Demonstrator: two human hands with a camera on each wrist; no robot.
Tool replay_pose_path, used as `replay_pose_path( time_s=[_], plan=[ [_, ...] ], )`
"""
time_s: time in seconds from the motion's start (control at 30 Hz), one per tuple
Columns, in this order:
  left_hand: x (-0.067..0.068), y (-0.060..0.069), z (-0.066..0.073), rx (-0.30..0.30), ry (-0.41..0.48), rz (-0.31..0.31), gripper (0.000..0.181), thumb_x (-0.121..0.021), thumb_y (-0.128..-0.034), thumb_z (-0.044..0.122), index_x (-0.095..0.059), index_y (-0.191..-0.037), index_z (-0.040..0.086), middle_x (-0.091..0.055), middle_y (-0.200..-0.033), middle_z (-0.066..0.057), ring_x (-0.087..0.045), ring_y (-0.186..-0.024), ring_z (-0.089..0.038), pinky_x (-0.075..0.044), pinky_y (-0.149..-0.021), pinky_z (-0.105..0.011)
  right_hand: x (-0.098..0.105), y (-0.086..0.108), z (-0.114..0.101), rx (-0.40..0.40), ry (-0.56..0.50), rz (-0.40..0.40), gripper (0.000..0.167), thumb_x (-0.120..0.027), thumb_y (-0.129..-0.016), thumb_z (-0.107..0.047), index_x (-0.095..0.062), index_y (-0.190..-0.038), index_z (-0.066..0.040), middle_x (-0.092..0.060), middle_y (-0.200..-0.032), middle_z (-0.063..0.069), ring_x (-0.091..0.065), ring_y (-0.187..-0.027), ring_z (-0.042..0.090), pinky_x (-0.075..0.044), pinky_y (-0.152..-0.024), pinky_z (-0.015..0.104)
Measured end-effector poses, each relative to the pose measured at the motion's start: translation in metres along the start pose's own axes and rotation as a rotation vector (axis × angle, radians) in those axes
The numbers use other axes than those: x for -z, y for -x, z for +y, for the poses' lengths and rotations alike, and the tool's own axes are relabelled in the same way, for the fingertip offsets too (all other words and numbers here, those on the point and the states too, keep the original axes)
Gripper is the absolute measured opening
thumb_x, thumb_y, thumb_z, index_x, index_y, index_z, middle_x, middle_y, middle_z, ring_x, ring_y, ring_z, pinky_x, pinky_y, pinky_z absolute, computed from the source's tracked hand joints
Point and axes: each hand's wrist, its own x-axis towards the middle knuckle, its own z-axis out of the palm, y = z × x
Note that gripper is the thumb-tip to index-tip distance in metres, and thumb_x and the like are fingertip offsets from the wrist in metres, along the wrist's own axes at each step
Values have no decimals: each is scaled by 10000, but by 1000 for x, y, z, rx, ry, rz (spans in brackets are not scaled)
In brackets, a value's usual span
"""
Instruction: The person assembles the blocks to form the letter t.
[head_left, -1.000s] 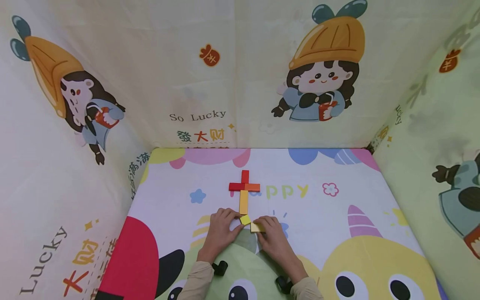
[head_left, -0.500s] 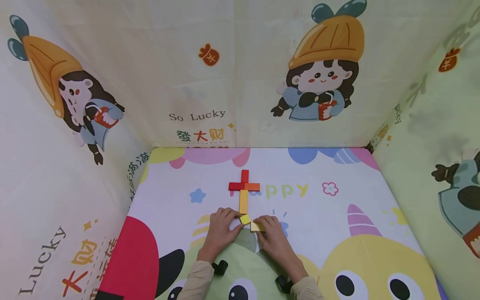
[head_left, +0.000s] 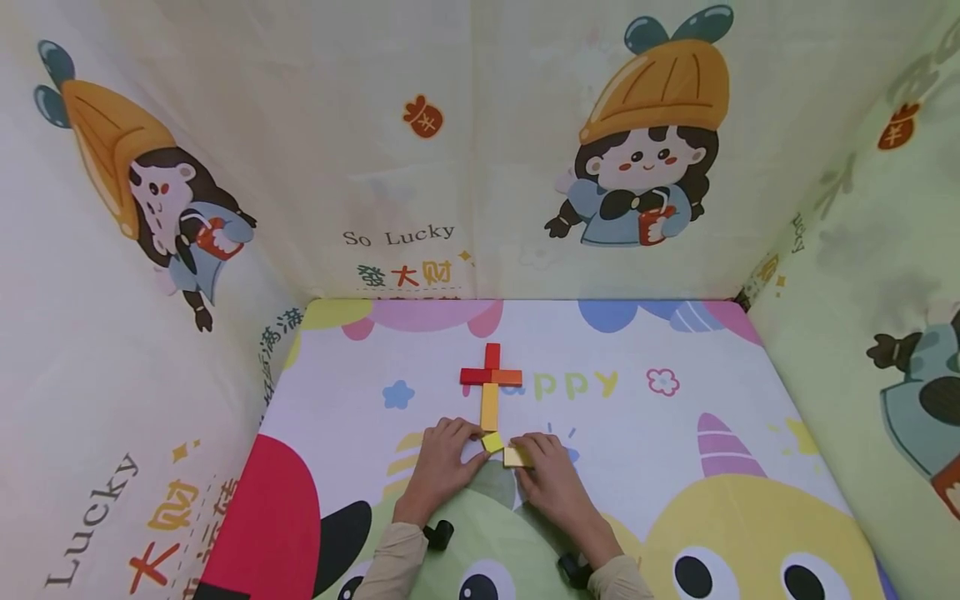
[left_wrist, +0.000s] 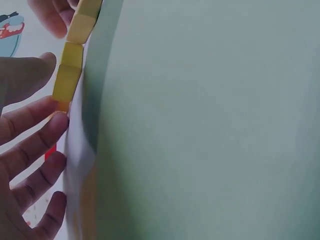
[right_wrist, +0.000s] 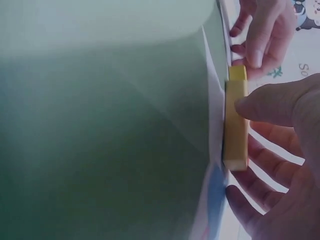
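In the head view my left hand (head_left: 444, 462) is at the small yellow block (head_left: 492, 442), with thumb and index fingertip at its left corners. The left wrist view has the same yellow block (left_wrist: 66, 82) between that thumb and index finger, the other fingers spread. My right hand (head_left: 553, 479) pinches a longer pale yellow block (head_left: 517, 457) just to the right. Its thumb lies on the near face of the pale block (right_wrist: 236, 125), and the fingers are behind. Above the yellow block, a light orange block (head_left: 489, 407) extends toward the cross of blocks.
Beyond the hands, a red block (head_left: 492, 356), a dark red block (head_left: 475, 377) and an orange block (head_left: 507, 378) meet in a cross on the patterned mat (head_left: 570, 417). Printed cloth walls (head_left: 510, 167) enclose the back and both sides.
The head view has shifted slightly, so everything sits a few pixels lower. Both hands and the blocks keep essentially the same places relative to each other.
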Motion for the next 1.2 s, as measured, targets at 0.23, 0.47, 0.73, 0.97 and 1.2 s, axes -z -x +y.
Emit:
replay_pose_path(
  time_s=[0.23,0.47,0.73,0.97,1.2],
  plan=[
    [13,0,-10,2,-8,-28,303,-791,-917,407,-704,-1156,241,-697,-1132,72,-606,-1056,-156,-497,-882,-383,17,3,13,-16,9,28,436,-830,-847,-83,-686,-1258,-98,-680,-1236,86,-604,-1113,315,-514,-868,497],
    [28,-2,-25,-19,-58,17,265,-830,-890,350,-718,-1097,229,-697,-1067,71,-614,-1003,-166,-492,-841,-388,36,9,31,-8,38,49,429,-841,-842,-69,-693,-1244,-68,-683,-1243,121,-617,-1129,355,-524,-873,536],
    [18,-2,-18,-8,-64,1,250,-816,-897,377,-733,-1085,234,-705,-1056,65,-617,-983,-162,-494,-814,-374,28,2,31,37,-64,-16,410,-861,-837,-121,-710,-1217,-86,-708,-1216,74,-638,-1139,299,-532,-974,492],
    [10,-4,-7,-20,-49,-2,280,-823,-887,409,-746,-1096,239,-710,-1083,63,-613,-1022,-178,-494,-831,-390,20,-3,20,-29,-56,-93,394,-874,-840,-191,-722,-1202,-161,-719,-1204,29,-634,-1113,268,-521,-911,482],
    [6,-2,-7,-25,-52,-30,273,-811,-892,439,-748,-1107,284,-703,-1101,99,-591,-1049,-141,-488,-866,-366,14,-2,18,-51,7,-104,353,-876,-842,-226,-732,-1165,-209,-716,-1160,-14,-605,-1076,222,-494,-860,420]
  ],
)
